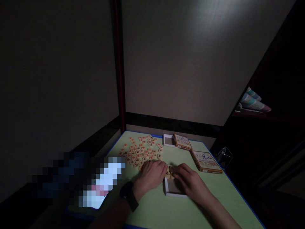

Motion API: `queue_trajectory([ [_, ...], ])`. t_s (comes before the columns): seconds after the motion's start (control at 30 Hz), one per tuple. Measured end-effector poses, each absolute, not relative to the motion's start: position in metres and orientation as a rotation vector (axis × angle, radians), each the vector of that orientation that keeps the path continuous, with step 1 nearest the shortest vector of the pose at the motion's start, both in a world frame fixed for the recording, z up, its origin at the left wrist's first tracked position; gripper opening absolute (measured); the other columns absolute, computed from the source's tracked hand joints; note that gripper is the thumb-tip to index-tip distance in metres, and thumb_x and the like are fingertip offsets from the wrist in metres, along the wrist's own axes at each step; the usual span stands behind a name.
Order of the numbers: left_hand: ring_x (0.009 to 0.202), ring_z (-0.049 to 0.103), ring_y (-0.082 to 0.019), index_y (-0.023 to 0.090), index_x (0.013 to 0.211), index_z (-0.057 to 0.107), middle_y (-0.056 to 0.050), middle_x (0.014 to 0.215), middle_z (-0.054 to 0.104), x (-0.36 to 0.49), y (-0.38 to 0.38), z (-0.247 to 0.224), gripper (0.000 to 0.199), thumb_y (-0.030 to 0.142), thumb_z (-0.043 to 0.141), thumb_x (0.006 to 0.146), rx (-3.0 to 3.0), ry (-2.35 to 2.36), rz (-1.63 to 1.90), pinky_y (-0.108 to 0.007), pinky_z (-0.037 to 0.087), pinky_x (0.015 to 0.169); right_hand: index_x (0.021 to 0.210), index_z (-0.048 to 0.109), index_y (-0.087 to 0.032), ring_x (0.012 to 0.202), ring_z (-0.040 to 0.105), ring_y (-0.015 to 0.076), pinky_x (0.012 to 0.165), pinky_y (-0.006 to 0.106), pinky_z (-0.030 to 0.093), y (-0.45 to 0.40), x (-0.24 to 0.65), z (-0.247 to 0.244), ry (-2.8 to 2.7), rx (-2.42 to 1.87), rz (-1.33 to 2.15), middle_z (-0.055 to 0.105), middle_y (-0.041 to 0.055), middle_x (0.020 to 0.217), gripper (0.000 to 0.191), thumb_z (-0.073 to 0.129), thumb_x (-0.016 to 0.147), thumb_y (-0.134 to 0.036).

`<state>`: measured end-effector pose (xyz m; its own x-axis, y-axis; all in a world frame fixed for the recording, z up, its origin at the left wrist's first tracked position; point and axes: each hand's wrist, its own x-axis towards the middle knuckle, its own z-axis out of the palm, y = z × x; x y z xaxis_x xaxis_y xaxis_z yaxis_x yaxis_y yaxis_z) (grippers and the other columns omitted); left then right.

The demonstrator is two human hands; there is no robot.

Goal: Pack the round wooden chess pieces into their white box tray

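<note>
Round wooden Chinese chess pieces [144, 152] with red and dark characters lie scattered over the far left of the green table. At their near edge is my left hand [153, 173], fingers curled downward beside a shallow white box tray [166, 187]. Whatever sits under those fingers is hidden. A few pieces lie in the far left corner of the tray. My right hand [190, 179] reaches over the tray's right side, its thumb and fingertips closed on a Chinese chess piece [172, 175] there. A dark watch [129, 195] is on my left wrist.
A second white tray [168, 140] and a printed box lid [182, 141] are at the table's far edge. Another printed box [206, 161] lies to the right. A lit, pixelated phone-like screen [105, 181] is at left. Walls stand behind the green table [152, 210].
</note>
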<state>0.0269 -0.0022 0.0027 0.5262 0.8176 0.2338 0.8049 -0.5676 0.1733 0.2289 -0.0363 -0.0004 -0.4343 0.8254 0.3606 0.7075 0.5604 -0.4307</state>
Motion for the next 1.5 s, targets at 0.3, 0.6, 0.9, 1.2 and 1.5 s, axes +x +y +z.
queue_trajectory([
  [0.3, 0.092, 0.067, -0.021, 0.022, 0.108, 0.063, -0.007, 0.104, 0.071, 0.024, -0.004, 0.008, 0.03, 0.028, 0.035, 0.1, 2.623, 1.526, 0.538, -0.033, 0.051, 0.082, 0.095, 0.064, -0.02, 0.077, 0.064, 0.0191, 0.071, 0.03, 0.052, -0.034, 0.231, -0.01, -2.215, -1.2, 0.068, 0.064, 0.0081, 0.089, 0.024, 0.041, 0.099, -0.024],
  [0.6, 0.102, 0.064, -0.022, 0.015, 0.104, 0.067, -0.012, 0.106, 0.071, -0.011, 0.076, 0.045, 0.031, 0.013, 0.038, 0.093, 2.623, 1.776, 0.332, -0.032, 0.047, 0.09, 0.099, 0.065, -0.018, 0.074, 0.065, 0.0187, 0.068, 0.03, 0.053, -0.033, 0.228, -0.015, -2.104, -1.124, -0.037, 0.068, 0.0076, 0.084, 0.024, 0.042, 0.099, -0.025],
  [0.9, 0.093, 0.065, -0.021, 0.017, 0.089, 0.072, -0.009, 0.096, 0.073, -0.01, 0.099, 0.054, 0.026, 0.013, 0.047, 0.086, 2.63, 1.67, 0.137, -0.029, 0.047, 0.085, 0.109, 0.063, -0.019, 0.086, 0.069, 0.0217, 0.077, 0.033, 0.054, -0.032, 0.234, -0.012, -1.985, -1.286, -0.008, 0.073, 0.01, 0.097, 0.026, 0.044, 0.097, -0.032],
  [1.2, 0.097, 0.063, -0.019, 0.022, 0.098, 0.072, -0.004, 0.101, 0.069, 0.021, 0.023, 0.034, 0.018, 0.027, 0.061, 0.084, 2.657, 1.148, 0.405, -0.028, 0.046, 0.088, 0.106, 0.066, -0.023, 0.095, 0.061, 0.0229, 0.081, 0.031, 0.047, -0.035, 0.221, -0.003, -2.334, -1.486, 0.168, 0.068, 0.0072, 0.104, 0.02, 0.063, 0.086, -0.029],
  [1.5, 0.092, 0.062, -0.02, 0.025, 0.091, 0.069, -0.002, 0.096, 0.066, 0.026, 0.009, 0.022, 0.015, 0.035, 0.07, 0.079, 2.601, 1.158, 0.403, -0.028, 0.047, 0.081, 0.108, 0.066, -0.024, 0.091, 0.063, 0.0212, 0.078, 0.029, 0.046, -0.033, 0.218, -0.008, -2.309, -1.538, 0.19, 0.068, 0.0061, 0.102, 0.022, 0.06, 0.087, -0.023],
])
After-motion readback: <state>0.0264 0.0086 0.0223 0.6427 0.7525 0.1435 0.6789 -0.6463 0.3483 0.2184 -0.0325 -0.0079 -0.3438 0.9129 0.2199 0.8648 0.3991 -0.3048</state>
